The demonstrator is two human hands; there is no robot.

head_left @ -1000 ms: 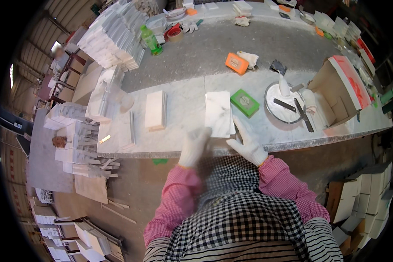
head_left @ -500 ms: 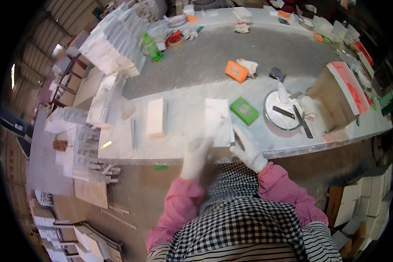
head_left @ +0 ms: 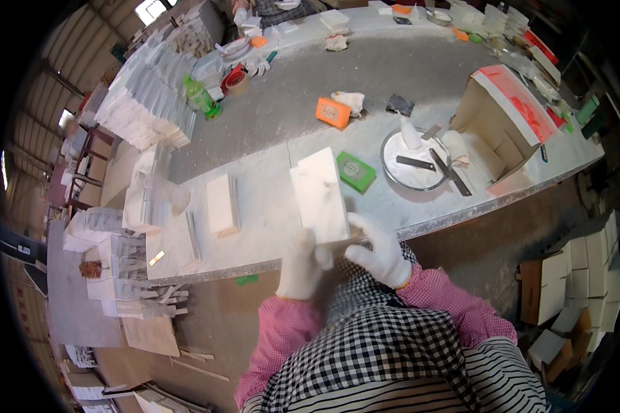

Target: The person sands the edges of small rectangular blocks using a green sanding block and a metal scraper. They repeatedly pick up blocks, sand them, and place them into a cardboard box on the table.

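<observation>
A white rectangular stone tile (head_left: 320, 193) with faint grey marks lies at the near edge of the worktable, turned slightly, with another white piece showing along its left side. My left hand (head_left: 302, 267), in a white knit glove, is closed at its near left corner, thumb below the edge. At the near right corner, my right hand (head_left: 382, 253), gloved alike, has its thumb and fingers curved round either side. Just right of the tile sits a green block (head_left: 356, 172). A steel bowl (head_left: 396, 180) of white paste holds a white bottle and dark-handled scrapers.
Stacked white tiles (head_left: 222, 205) lie to the left. Taller tile piles (head_left: 145, 103) stand behind them, near a green bottle (head_left: 201, 96). An orange block (head_left: 333, 112) lies farther back. An open cardboard box (head_left: 486, 131) stands right. Across the worktable (head_left: 282, 89), another person's gloved hand (head_left: 241, 16) shows.
My view has swung, shifting the table leftward. The tile has turned and moved toward me, slightly off the piece beneath. My left hand has come down to its near edge.
</observation>
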